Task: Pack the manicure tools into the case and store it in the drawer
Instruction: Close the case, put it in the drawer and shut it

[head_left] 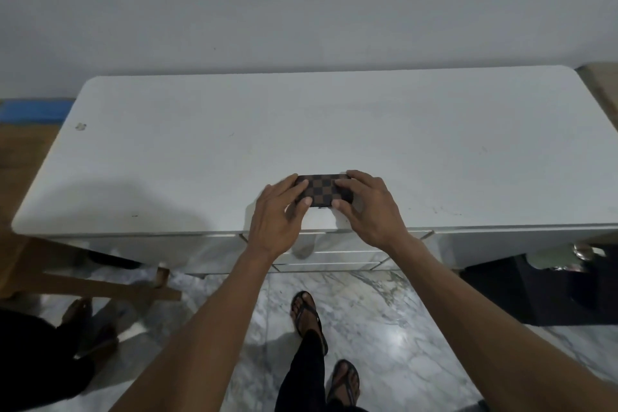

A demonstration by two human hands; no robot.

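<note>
Both hands hold the closed case at the near edge of the table

The left hand (279,211) and the right hand (369,207) each have a closed grip on one end of the brown checkered case (323,190), thumbs on the near side and fingers over the top. The case is shut and lies flat on the white table (200,150), near its front edge, about in the middle. Below the edge, the drawer fronts (334,257) look closed. Further out, a marble floor (384,328) and two feet in sandals (309,314)
</note>
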